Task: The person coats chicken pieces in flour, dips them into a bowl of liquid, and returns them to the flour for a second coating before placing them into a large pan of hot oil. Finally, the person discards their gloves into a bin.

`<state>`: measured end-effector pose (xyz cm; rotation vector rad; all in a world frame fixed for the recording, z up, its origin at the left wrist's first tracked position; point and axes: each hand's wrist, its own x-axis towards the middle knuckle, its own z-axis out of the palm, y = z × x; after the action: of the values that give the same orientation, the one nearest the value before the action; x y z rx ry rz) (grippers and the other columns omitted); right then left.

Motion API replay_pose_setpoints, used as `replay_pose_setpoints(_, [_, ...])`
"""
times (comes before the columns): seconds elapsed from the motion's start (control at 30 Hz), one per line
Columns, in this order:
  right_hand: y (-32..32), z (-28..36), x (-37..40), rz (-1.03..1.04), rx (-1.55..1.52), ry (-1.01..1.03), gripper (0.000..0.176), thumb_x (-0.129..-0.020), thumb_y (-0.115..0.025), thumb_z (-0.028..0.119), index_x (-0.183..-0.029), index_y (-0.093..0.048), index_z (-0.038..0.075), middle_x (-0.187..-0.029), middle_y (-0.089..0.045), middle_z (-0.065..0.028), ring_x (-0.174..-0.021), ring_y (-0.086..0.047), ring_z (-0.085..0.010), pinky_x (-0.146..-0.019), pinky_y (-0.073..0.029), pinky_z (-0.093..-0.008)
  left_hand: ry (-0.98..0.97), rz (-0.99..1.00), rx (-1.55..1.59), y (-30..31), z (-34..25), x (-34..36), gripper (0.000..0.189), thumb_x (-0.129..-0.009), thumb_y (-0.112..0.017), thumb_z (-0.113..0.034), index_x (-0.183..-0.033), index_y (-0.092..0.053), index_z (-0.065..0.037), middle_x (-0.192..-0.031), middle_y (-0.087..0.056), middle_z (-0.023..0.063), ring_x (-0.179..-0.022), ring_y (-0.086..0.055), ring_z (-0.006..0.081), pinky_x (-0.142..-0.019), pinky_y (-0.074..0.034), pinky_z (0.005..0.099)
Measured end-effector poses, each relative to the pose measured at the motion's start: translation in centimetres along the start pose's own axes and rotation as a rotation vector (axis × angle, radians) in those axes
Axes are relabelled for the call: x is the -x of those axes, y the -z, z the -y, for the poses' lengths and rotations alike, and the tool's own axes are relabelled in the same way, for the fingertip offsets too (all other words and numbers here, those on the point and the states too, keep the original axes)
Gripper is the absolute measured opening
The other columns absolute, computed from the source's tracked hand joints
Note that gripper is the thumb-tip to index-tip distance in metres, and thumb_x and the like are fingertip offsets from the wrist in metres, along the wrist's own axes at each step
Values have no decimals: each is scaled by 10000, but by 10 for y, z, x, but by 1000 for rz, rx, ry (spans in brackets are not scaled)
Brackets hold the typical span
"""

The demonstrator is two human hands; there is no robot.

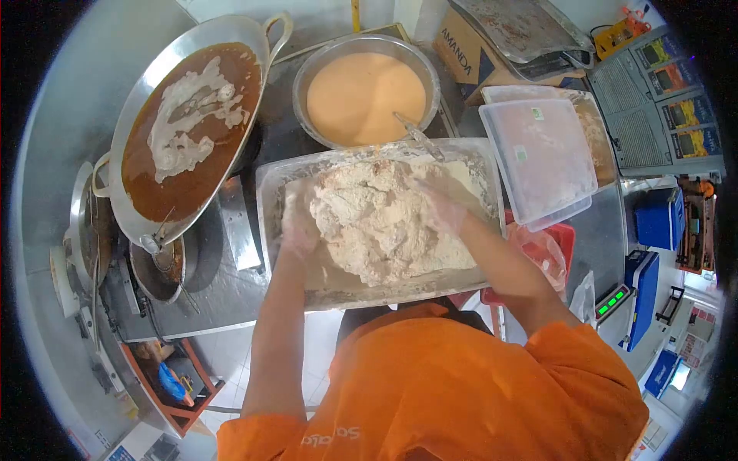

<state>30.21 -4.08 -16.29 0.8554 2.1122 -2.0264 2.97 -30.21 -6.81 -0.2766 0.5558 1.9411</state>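
A rectangular tub in front of me holds loose flour and a heap of flour-coated pieces. At the heap's left side, my left hand is in the tub, dusted with flour; its fingers are hard to make out. My right hand reaches in from the right and touches the heap's right side, its fingers whitened and partly hidden in flour. Behind the tub stands a round metal bowl of pale orange liquid, with a metal utensil leaning over its near rim.
A large wok of brown oil with pale foam is at the left, above a smaller pot. Plastic lids lie at the right, over a red basket. A cardboard box stands behind, and a green-lit scale is far right.
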Motion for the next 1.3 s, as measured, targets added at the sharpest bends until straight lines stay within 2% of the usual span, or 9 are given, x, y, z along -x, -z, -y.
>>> replay_pose_setpoints(0.1, [-51,158,20,-259,-447,-465,579,-945,-519,502,-1441,-463,208,-1422,-477,-140,-1256,-480,-226,-1007,-408,-391,298,-595,-687,-130,-1,16,504,-982,-500,-381,-1411,-469,-118,-1456,-451,56,-1276,-468,215,-1020,-430,399])
replay_pose_setpoints(0.2, [-67,165,8,-159,-333,-141,572,-965,-509,438,-1476,-415,200,-1440,-486,-120,-1275,-477,-271,-1064,-360,-398,115,-28,-538,46,22,-48,704,-971,-417,-557,-1501,-317,-106,-1528,-358,102,-1343,-398,294,-1112,-337,360])
replay_pose_setpoints(0.3, [-75,221,27,-237,-357,-405,535,-982,-474,414,-1458,-434,174,-1427,-502,-134,-1301,-464,-307,-1085,-341,-399,443,-11,-959,126,31,-68,667,-963,-479,-483,-1497,-328,-112,-1499,-397,121,-1329,-420,302,-1105,-354,361])
replay_pose_setpoints(0.4, [-48,155,44,47,603,131,482,-988,-473,381,-1396,-503,125,-1401,-521,-157,-1275,-482,-322,-1064,-365,-409,512,-25,-1113,82,42,-40,662,-956,-511,-455,-1492,-337,-108,-1477,-423,136,-1308,-446,309,-1092,-374,363])
replay_pose_setpoints(0.53, [-7,183,74,-650,368,-272,347,-964,-545,256,-1231,-600,41,-1167,-638,-177,-1100,-583,-288,-982,-428,-371,183,-172,-805,-9,26,12,702,-942,-519,-492,-1483,-350,-77,-1448,-450,157,-1253,-506,321,-1058,-420,368])
replay_pose_setpoints(0.67, [41,58,7,-574,-475,-153,429,-962,-506,360,-1261,-605,70,-1050,-684,-103,-828,-619,-176,-775,-486,-319,115,-135,-486,20,19,-22,708,-941,-518,-522,-1468,-379,-70,-1399,-498,132,-1109,-600,299,-952,-499,389])
replay_pose_setpoints(1.07, [4,127,52,-162,654,-5,323,-952,-515,198,-1222,-586,34,-1116,-639,-162,-1017,-603,-264,-903,-468,-369,531,-317,-1029,-27,88,-46,552,-963,-507,-478,-1409,-494,-153,-1399,-507,43,-1283,-456,230,-1056,-392,357])
replay_pose_setpoints(1.2, [21,109,74,103,1248,73,363,-942,-502,157,-1285,-548,47,-1169,-630,-176,-1055,-607,-266,-930,-472,-375,224,-267,-2147,-121,39,46,585,-949,-468,-431,-1362,-474,-15,-1298,-595,179,-1285,-495,287,-1128,-335,346])
replay_pose_setpoints(1.3, [23,108,92,215,1241,85,433,-925,-490,106,-1355,-485,57,-1286,-561,-192,-1147,-566,-296,-1003,-433,-386,319,-286,-1670,-115,29,61,596,-945,-483,-435,-1386,-458,-35,-1347,-551,171,-1331,-437,272,-1156,-292,364])
